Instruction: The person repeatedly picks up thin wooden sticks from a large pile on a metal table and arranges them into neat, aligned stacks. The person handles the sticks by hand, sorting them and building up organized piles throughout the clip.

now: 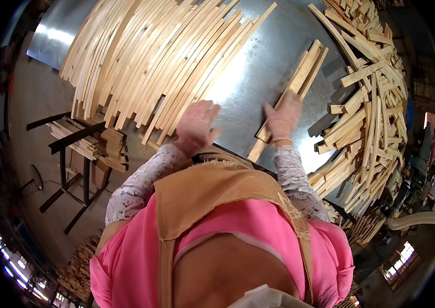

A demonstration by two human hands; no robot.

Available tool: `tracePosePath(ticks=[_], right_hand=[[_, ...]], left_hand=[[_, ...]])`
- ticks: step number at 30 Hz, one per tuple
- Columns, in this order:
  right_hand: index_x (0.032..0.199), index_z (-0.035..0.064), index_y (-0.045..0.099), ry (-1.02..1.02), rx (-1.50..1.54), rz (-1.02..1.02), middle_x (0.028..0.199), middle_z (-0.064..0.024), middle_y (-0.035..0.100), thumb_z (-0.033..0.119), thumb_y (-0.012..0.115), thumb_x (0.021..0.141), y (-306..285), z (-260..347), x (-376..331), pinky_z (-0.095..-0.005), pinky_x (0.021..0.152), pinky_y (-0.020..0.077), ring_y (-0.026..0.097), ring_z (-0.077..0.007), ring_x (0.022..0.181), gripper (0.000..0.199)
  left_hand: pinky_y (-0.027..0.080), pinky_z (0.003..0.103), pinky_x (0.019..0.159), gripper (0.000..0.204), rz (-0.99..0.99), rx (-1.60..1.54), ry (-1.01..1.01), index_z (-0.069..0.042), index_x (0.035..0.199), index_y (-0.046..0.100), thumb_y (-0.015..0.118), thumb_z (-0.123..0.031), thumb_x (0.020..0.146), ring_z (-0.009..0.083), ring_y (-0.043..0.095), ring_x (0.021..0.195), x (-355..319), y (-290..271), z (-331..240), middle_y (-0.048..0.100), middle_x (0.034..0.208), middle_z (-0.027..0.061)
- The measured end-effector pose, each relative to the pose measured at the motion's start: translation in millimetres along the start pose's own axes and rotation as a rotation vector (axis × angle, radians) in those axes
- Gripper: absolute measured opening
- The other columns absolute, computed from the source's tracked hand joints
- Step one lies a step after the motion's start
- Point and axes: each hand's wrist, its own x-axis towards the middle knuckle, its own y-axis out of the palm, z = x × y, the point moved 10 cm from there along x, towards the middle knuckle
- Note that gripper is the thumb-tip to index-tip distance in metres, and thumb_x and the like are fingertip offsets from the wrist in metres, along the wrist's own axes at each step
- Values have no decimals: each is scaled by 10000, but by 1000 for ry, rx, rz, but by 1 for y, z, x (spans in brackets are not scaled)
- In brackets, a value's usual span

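Note:
Many long pale wooden strips (pixel 145 56) lie side by side on a shiny metal table (pixel 246 66). By the near ends of the rightmost strips is my left hand (pixel 197 127), open, its thumb apart from its fingers and nothing seen in it. To the right, my right hand (pixel 283 118) closes over a small group of short wooden strips (pixel 305 69), thumb on their left side. Motion blurs those fingers, and they hide the middle of the group. The strips slant from the table's near edge toward the far right.
A heap of loose short wood pieces (pixel 361 118) covers the table's right side. At the left, below table height, a dark metal frame (pixel 63 159) stands by stacked wood blocks (pixel 112 146). A pale hose (pixel 420 220) runs at the far right.

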Motion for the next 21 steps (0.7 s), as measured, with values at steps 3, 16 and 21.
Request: tracePosePath(ticks=[3, 16, 21], right_hand=[[1637, -12, 380, 359, 242, 30, 1609, -299, 487, 341, 884, 807, 19, -88, -29, -484, 1240, 405, 472, -475, 1484, 1033], [1409, -37, 559, 677, 1626, 145, 1179, -171, 722, 51, 620, 978, 76, -117, 6, -408, 880, 616, 735, -300, 1039, 444], [1307, -75, 608, 855, 1849, 343, 1149, -199, 717, 107, 668, 989, 116, -69, 34, -427, 879, 633, 737, -328, 1006, 371]], left_hand=[[187, 469, 1340, 840, 251, 24, 109, -107, 1664, 412, 516, -635, 1018, 329, 328, 1604, 35, 42, -51, 382, 1735, 126], [334, 396, 1299, 851, 135, -958, 13, 2, 1678, 335, 711, -306, 978, 411, 420, 1560, 119, 111, -157, 423, 1683, 280], [499, 383, 1144, 746, 439, -1604, -444, 51, 1590, 468, 762, -220, 961, 298, 643, 1322, 150, 97, -113, 646, 1460, 223]])
